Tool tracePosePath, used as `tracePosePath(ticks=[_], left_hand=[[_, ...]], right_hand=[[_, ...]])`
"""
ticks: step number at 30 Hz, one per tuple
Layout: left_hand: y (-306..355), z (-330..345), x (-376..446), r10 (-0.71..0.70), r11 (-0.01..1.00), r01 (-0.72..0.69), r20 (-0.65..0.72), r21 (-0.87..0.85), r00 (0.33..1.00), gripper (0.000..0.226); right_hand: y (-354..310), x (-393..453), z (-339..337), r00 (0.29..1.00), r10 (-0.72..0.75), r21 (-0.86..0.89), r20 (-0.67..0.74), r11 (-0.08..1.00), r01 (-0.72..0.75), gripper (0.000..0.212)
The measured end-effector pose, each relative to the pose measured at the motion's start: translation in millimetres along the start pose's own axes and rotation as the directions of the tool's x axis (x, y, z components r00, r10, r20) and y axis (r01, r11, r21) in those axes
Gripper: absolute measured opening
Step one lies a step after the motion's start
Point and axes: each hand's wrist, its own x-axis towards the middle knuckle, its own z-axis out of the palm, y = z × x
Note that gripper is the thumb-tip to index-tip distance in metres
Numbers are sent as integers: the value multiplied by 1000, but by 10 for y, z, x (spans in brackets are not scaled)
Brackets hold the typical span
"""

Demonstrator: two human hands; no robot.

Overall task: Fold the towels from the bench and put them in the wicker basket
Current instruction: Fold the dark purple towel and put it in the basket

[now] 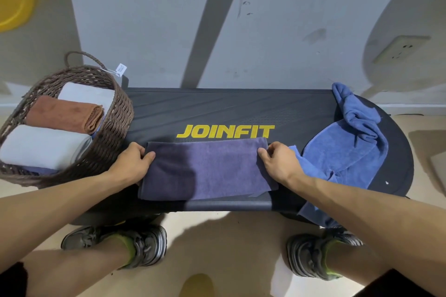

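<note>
A folded purple towel (207,167) lies flat on the black bench (217,108), just at 6 o'clock from the yellow JOINFIT lettering (225,131) and near the front edge. The left hand (131,163) grips the towel's 9 o'clock end, fingers (147,157) curled over the edge with the thumb on top of the cloth. The right hand (277,164) pinches the 3 o'clock end, its fingers (261,152) bent onto the upper corner. At 3 o'clock a crumpled blue towel (350,149) is spread over the bench's rounded end, one part hanging over the front edge. At 9 o'clock the wicker basket (115,128) stands on the bench end, holding a folded grey towel (43,147), a rust-brown towel (65,114) and a pale towel (89,95) behind them. Two grey shoes (135,246) show on the floor at 6 o'clock.
</note>
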Motion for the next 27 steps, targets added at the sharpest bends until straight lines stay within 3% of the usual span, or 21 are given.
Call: tracePosePath(ticks=[7,12,17,20,22,25,27], left_hand=[[83,-6,3,29,999,-28,-7,36,1000,23],[83,35,-111,28,998,-26,-35,51,999,26],[273,58,-229,-141,988,143,-38,60,989,61],[304,81,-442,-240,971,240,-13,12,971,78],[227,47,-574,-230,973,228,55,37,972,68],[87,-40,-758,-207,978,203,78,56,975,23],[41,-50,-828,-218,975,215,61,53,974,18]], right_hand=[[-13,-17,-37,998,23,40,-55,999,-21,32],[-26,-78,-82,997,76,65,-14,995,-75,46],[-140,-175,-179,989,96,-94,108,992,-86,42],[-169,-277,-254,939,153,-195,309,976,-95,46],[-139,-308,-300,907,161,-266,388,962,-57,40],[-97,-320,-376,908,161,-333,387,943,-25,28],[-68,-334,-394,908,175,-369,381,929,-24,31]])
